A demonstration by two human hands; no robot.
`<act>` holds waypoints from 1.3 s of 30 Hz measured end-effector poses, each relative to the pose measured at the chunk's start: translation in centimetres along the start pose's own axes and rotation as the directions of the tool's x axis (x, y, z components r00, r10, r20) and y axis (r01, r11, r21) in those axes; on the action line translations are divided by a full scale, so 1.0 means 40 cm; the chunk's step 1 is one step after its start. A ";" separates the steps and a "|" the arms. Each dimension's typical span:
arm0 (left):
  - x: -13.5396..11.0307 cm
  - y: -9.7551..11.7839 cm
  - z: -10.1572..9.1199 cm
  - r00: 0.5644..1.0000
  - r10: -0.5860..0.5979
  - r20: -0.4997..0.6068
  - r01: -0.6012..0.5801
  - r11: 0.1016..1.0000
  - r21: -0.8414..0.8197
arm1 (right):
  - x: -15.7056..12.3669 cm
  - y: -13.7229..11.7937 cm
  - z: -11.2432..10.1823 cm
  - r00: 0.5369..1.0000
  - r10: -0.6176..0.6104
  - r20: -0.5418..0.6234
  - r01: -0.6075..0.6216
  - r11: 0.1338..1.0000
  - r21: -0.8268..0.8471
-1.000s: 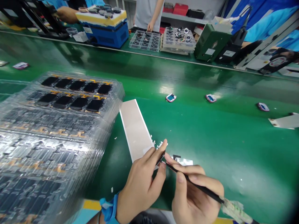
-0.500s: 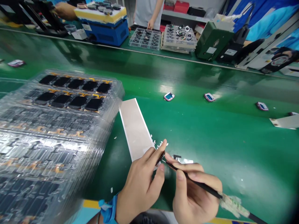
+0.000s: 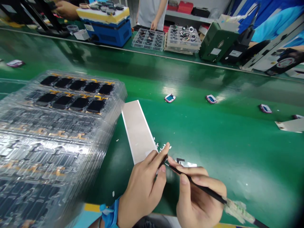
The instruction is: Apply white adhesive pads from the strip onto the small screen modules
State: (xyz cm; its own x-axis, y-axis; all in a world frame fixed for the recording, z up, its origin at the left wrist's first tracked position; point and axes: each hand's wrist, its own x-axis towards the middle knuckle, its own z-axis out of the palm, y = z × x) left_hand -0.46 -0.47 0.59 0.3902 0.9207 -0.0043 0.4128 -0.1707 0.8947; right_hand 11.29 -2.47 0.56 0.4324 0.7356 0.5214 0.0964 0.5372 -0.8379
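My left hand (image 3: 144, 183), with a blue band at the wrist, pinches a small dark, flat part (image 3: 163, 161) between thumb and fingers. Most of that part is hidden by the fingers. My right hand (image 3: 201, 193) grips a slim black tool (image 3: 206, 189) like a pen, its thin metal tip at the edge of the part. Clear tape (image 3: 238, 210) is wrapped round the tool's rear. Under and behind my left hand lies a long beige sheet (image 3: 139, 129) with white edges. Small white scraps (image 3: 163, 147) and a silver-and-black piece (image 3: 186, 162) lie just beyond my fingers.
A tall stack of clear trays (image 3: 78, 123) with black screens stands at left. Several small watch-like cases (image 3: 170, 98) lie on the green surface (image 3: 225, 142). Across it are a blue box (image 3: 109, 33), parts trays (image 3: 148, 39), a green box (image 3: 217, 41) and co-workers' hands (image 3: 66, 10).
The watch-like cases have shifted slightly left along the green surface. The tool's tip has moved a little closer to the dark part; my hands otherwise stay almost still.
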 end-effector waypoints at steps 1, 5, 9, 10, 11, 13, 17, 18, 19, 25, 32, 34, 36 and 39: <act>0.000 0.000 0.000 1.000 0.001 0.003 -0.001 1.000 0.000 | 0.000 0.000 0.000 1.000 0.001 -0.004 -0.001 1.000 0.000; -0.001 0.000 0.000 1.000 0.003 0.001 -0.003 1.000 0.014 | -0.002 0.003 -0.001 1.000 -0.006 0.004 0.006 1.000 -0.012; -0.003 -0.002 -0.002 1.000 0.009 -0.006 -0.008 1.000 0.022 | -0.002 0.003 -0.001 1.000 -0.004 0.025 0.004 1.000 -0.017; -0.003 -0.002 -0.002 1.000 0.009 -0.005 -0.009 1.000 0.023 | -0.001 0.002 0.001 1.000 -0.006 0.023 0.007 1.000 -0.016; -0.003 -0.003 -0.002 1.000 0.010 -0.002 -0.010 1.000 0.025 | 0.000 0.002 0.002 1.000 -0.009 0.021 0.009 1.000 -0.019; -0.003 -0.004 -0.002 1.000 0.012 -0.001 -0.012 0.999 0.031 | 0.001 0.001 0.005 1.000 -0.014 0.014 0.015 0.999 -0.037; -0.002 -0.002 -0.001 1.000 0.005 -0.004 -0.005 0.999 0.048 | 0.002 0.000 0.009 1.000 -0.008 0.012 0.008 0.999 -0.054; -0.001 -0.001 -0.001 1.000 0.005 -0.004 -0.005 0.999 0.052 | 0.002 0.000 0.009 1.000 -0.007 0.015 0.008 0.999 -0.049; -0.001 0.000 0.000 1.000 0.006 -0.003 -0.006 0.998 0.056 | 0.002 0.000 0.009 1.000 -0.009 0.018 0.010 0.999 -0.043; 0.000 0.001 -0.001 1.000 0.001 0.002 -0.001 0.999 0.055 | 0.006 0.003 0.001 1.000 0.006 0.012 -0.006 0.999 -0.035; 0.006 -0.003 0.002 1.000 0.014 0.028 -0.015 0.999 0.029 | 0.007 0.003 -0.005 1.000 0.024 0.018 -0.024 1.000 0.015; 0.007 -0.005 0.003 1.000 0.009 0.029 -0.010 0.999 0.037 | -0.001 0.003 -0.005 1.000 0.003 0.019 -0.003 1.000 0.001; 0.007 -0.005 0.003 1.000 0.006 0.025 -0.007 0.999 0.046 | -0.007 0.004 -0.005 0.999 0.003 0.038 -0.002 1.000 -0.020; 0.005 -0.006 0.002 1.000 0.015 0.020 -0.016 0.999 0.051 | -0.008 0.004 -0.008 0.998 -0.003 0.063 0.006 0.999 -0.054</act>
State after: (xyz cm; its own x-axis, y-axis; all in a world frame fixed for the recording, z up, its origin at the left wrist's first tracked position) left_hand -0.42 -0.27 0.32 0.4124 0.9110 0.0001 0.4478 -0.2028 0.8708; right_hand 11.45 -2.76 0.21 0.3747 0.7588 0.5328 0.1473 0.5187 -0.8422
